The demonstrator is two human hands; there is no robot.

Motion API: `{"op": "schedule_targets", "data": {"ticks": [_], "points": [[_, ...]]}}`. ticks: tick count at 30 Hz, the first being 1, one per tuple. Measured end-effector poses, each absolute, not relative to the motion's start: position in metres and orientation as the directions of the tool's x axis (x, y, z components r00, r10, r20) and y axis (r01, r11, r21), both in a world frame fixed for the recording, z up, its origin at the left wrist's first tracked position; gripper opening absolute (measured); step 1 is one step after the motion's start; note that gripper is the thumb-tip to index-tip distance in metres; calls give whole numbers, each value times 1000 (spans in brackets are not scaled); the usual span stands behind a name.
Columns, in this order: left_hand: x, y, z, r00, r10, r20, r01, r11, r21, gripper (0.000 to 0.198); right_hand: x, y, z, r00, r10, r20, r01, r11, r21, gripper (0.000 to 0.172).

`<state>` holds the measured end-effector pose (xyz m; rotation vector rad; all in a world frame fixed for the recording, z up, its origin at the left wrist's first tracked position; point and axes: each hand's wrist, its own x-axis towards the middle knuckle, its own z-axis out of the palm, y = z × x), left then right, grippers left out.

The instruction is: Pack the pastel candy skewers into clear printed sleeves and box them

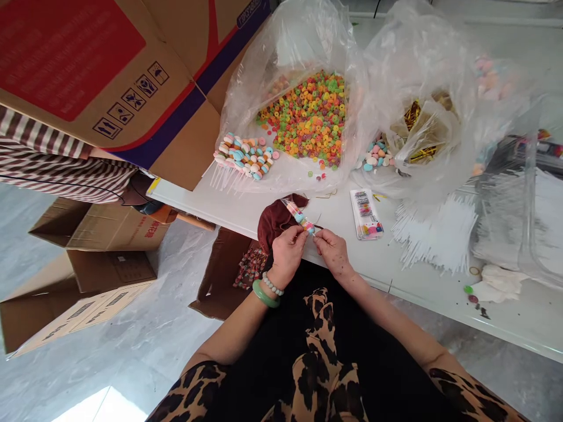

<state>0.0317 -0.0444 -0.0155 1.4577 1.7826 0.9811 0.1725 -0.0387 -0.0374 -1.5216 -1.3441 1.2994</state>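
Both my hands meet at the near edge of the white table [422,281]. My left hand [288,252] is closed around a candy skewer in a clear sleeve [301,218], which points up and away to the left. My right hand [332,249] pinches the sleeve's lower end, fingers pressed together. A dark red cloth [273,220] lies just behind the skewer. A green bangle and a bead bracelet circle my left wrist.
Open plastic bags hold coloured ring candies [310,117], and finished skewers [244,155] lie beside them. A packed sleeve [366,212] and white sticks [433,234] lie to the right. Cardboard boxes [109,70] stand left; a person's striped sleeve [53,161] shows there.
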Motion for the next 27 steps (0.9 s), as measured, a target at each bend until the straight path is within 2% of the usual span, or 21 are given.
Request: {"op": "schedule_targets", "data": {"ticks": [3, 7, 13, 16, 19, 22, 25, 27], "points": [[34, -44, -13, -166, 986, 24, 607, 83, 791, 16, 173, -40, -36, -62, 985, -159, 398, -122, -909, 19], [33, -43, -17, -133, 987, 87, 706, 33, 707, 16, 174, -41, -34, -86, 987, -138, 461, -84, -883, 20], [33, -48, -19, -11, 975, 222, 912, -81, 401, 16, 170, -47, -35, -86, 993, -84, 613, -14, -790, 22], [39, -54, -18, 53, 958, 281, 926, -153, 344, 17, 165, -46, -35, -92, 994, -66, 648, 10, -762, 23], [44, -57, -21, 12, 960, 279, 875, -145, 462, 18, 163, -41, -35, -67, 995, -69, 563, -19, -826, 22], [44, -55, -28, -107, 977, 184, 719, -52, 693, 17, 164, -37, -35, -25, 975, -219, 310, -200, -929, 19], [38, -49, -36, -236, 969, 69, 505, 62, 861, 12, 168, -36, -36, -135, 906, -401, 60, -396, -916, 21], [33, -45, -37, -305, 952, 30, 414, 105, 904, 11, 170, -39, -38, -190, 894, -406, 65, -401, -914, 21]]}}
